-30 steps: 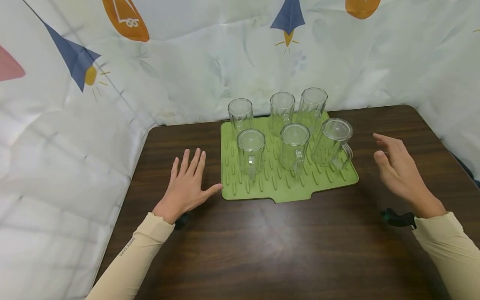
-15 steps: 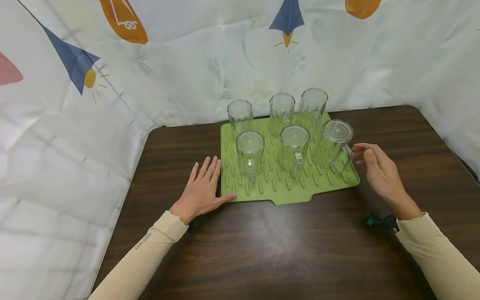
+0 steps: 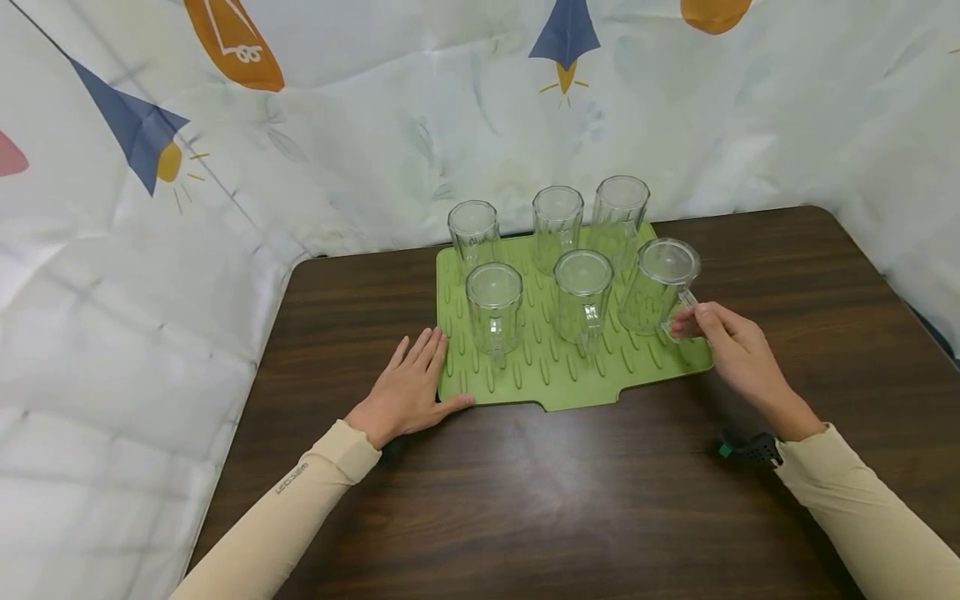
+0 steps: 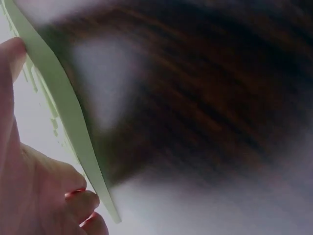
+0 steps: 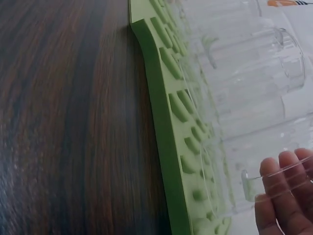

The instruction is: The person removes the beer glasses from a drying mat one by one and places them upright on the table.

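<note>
A green drying mat [image 3: 585,390] with raised ridges lies on the table, bearing several clear glass mugs in two rows. The front-row mugs stand bottom up. My right hand [image 3: 738,346] grips the handle of the front right glass mug [image 3: 651,292], thumb on the near side and fingertips inside the loop. In the right wrist view its fingers [image 5: 288,183] show through the glass handle. My left hand [image 3: 408,387] lies flat with straight fingers along the mat's left edge, thumb on the front left corner. The left wrist view shows its fingertips [image 4: 80,200] against the mat's edge [image 4: 73,112].
Two more mugs, the front left one [image 3: 495,308] and the front middle one [image 3: 583,296], stand left of the gripped mug. Behind are the back left [image 3: 474,233], back middle [image 3: 557,233] and back right mugs [image 3: 621,221]. A printed white curtain [image 3: 360,150] hangs behind the dark wooden table [image 3: 525,500].
My right hand has moved left from beside the mat and taken hold of the front right mug's handle. My left hand has shifted right and settled against the mat's left edge.
</note>
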Available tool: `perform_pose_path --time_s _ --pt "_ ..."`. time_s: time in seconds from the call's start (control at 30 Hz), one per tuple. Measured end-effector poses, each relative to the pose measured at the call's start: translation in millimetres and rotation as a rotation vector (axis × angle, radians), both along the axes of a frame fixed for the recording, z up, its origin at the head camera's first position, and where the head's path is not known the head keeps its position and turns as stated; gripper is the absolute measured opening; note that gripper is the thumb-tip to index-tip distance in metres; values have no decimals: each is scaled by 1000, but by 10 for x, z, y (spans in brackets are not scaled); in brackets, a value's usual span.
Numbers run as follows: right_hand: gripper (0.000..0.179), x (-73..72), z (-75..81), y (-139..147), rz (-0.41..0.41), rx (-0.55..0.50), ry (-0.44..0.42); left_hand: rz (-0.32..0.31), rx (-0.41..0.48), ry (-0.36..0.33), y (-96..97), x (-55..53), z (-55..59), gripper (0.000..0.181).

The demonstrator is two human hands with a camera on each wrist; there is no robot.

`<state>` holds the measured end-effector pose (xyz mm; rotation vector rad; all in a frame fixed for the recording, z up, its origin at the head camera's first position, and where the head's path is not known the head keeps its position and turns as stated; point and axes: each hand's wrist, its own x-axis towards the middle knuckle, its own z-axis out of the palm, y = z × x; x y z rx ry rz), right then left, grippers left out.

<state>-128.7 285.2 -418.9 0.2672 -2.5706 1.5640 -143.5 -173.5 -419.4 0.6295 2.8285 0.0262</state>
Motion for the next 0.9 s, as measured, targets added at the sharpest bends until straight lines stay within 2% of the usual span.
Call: perform_pose_path --time_s 0.2,0.43,0.67,0.8,0.9 --pt "43 6 7 -27 -7 -74 -33 -11 11 -20 17 -20 -24 103" --pt "39 -35 28 -91 111 -428 -66 -16 -31 -25 14 -14 -36 101" --pt "34 -18 22 -138 61 -419 -81 -23 -17 -33 51 9 -18 98" --pt "25 -11 16 -162 115 -549 -64 -24 -15 -30 70 14 0 98" --pt "23 -6 16 -179 135 -593 -54 -26 -19 -34 79 10 7 98"
